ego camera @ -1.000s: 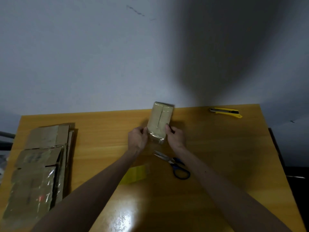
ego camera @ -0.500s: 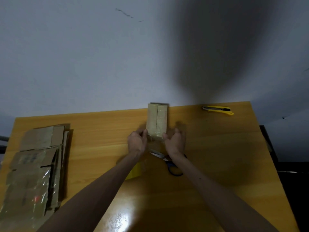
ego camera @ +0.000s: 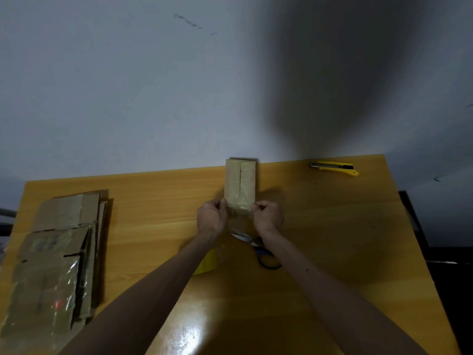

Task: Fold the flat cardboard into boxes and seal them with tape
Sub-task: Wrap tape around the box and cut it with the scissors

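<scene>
Pinching the near corners of the box (ego camera: 240, 184), mid-table toward the far edge: left hand (ego camera: 212, 217) and right hand (ego camera: 268, 216) both curled tight there, probably over a clear tape tail (ego camera: 238, 218), hard to confirm in this dim light. Pull it taut, fold straight down, then rub outward from the middle.

Left forearm (ego camera: 158, 285): we see it bare from the frame's lower edge to the wrist.
Right forearm (ego camera: 320, 285): bare likewise; we make out one small dark speck on it.
Left grip (ego camera: 212, 217): bare.
Right grip (ego camera: 268, 217): bare.
</scene>
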